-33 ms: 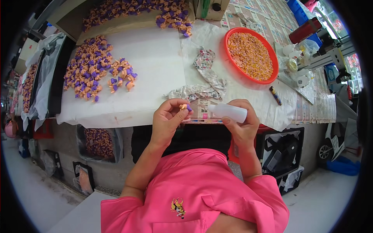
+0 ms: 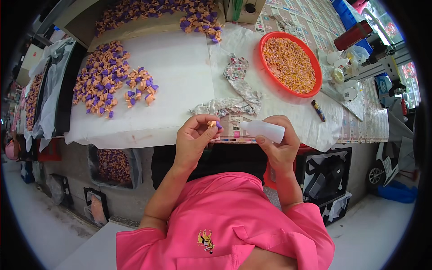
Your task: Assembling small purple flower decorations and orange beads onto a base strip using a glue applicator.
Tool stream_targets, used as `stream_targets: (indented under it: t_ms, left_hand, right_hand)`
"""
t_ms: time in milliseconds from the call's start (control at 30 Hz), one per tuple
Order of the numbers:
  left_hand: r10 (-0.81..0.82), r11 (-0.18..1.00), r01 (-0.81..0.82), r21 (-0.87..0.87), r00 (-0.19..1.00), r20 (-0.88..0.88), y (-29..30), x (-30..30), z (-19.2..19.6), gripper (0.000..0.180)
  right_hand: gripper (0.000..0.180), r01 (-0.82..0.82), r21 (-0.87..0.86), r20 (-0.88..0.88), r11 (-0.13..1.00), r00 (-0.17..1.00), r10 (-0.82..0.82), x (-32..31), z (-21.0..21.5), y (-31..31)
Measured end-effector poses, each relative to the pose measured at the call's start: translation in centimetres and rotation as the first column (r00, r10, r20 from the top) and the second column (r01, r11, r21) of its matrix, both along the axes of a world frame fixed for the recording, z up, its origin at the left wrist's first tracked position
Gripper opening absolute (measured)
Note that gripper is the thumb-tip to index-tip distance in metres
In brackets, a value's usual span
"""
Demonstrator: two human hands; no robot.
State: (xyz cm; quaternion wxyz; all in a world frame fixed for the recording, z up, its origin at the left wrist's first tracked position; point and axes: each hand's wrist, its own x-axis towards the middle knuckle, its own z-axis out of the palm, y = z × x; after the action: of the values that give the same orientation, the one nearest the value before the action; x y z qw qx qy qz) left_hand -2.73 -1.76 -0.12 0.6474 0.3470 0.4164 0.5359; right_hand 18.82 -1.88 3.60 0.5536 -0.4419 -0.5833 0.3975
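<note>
Left hand [image 2: 194,137] pinches an orange-purple piece [image 2: 213,123]; right hand [image 2: 279,146] aims a white bottle [image 2: 263,130].

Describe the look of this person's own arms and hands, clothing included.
Both forearms are bare from the short sleeves down. The left hand and right hand wear no gloves, and no rings, watch or bracelets can be made out. The bright pink shirt has short sleeves and a small embroidered orange and yellow emblem on the chest.

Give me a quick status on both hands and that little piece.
Left hand pinches a small orange-and-purple piece. Right hand grips a white squeeze bottle, nozzle aimed at the piece. Nothing between them.
</note>
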Motion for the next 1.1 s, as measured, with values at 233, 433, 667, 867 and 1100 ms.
stream_targets:
  t_ms: [233,433,667,867,1100]
  left_hand:
    - [0.007,1.000,-0.006,0.026,0.999,-0.035,0.0,0.2,-0.8,0.021]
    - [0.007,0.999,-0.006,0.039,1.000,-0.024,0.0,0.5,-1.0,0.022]
    - [0.013,0.999,-0.011,0.050,0.999,-0.042,0.0,0.6,-1.4,0.022]
    - [0.000,0.999,0.003,0.051,0.998,-0.061,-0.1,0.6,-1.4,0.022]
    - [-0.008,0.999,0.011,0.053,0.998,-0.063,-0.2,0.5,-1.4,0.022]
  right_hand:
    - [0.032,-0.038,0.196,0.263,0.980,0.965,-0.016,-0.1,-0.4,-0.1]
    - [0.032,-0.046,0.198,0.306,0.979,0.952,-0.017,-0.3,-0.5,0.1]
    - [0.032,-0.046,0.197,0.330,0.979,0.944,-0.023,-0.3,-0.7,0.3]
    - [0.031,-0.046,0.224,0.346,0.974,0.938,-0.035,-0.2,-0.8,0.4]
    - [0.032,-0.026,0.183,0.331,0.983,0.943,-0.036,-0.2,-0.5,0.0]
